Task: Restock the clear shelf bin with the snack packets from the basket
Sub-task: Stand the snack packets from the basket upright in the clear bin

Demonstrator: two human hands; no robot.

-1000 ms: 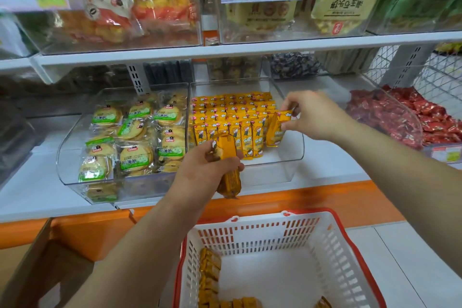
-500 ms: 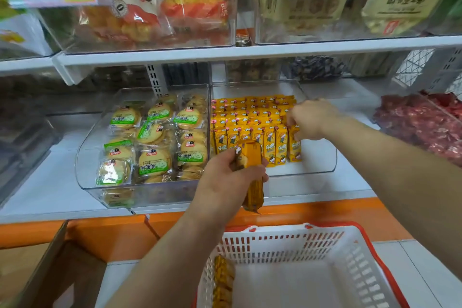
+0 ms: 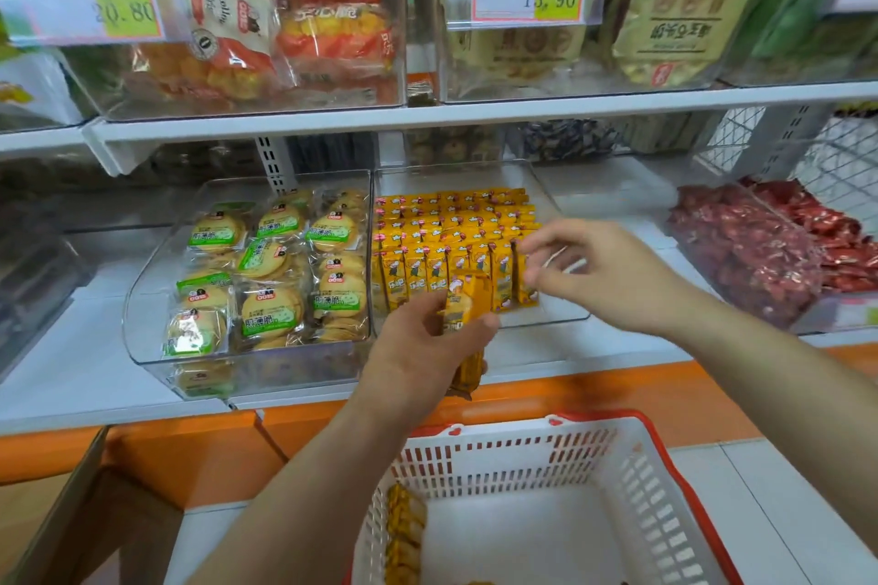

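1. Snack packets (image 3: 468, 328): a yellow bundle gripped in the left hand (image 3: 418, 347), just before the clear bin (image 3: 560, 319).
2. Right hand (image 3: 603, 276) hovers loose-fingered, empty, over the bin's front row.
3. A few lie in the basket (image 3: 522, 456).

The left hand (image 3: 423, 349) curls tight; right hand (image 3: 603, 276) hovers (fingers loosely spread)

Snack packets (image 3: 453, 242) in bin (image 3: 546, 321), above basket (image 3: 665, 480)

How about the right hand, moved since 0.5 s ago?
Yes. Judged against the clear bin, the right hand has pulled back rightward, from over the front row's right end to the bin's right wall, now open and empty.
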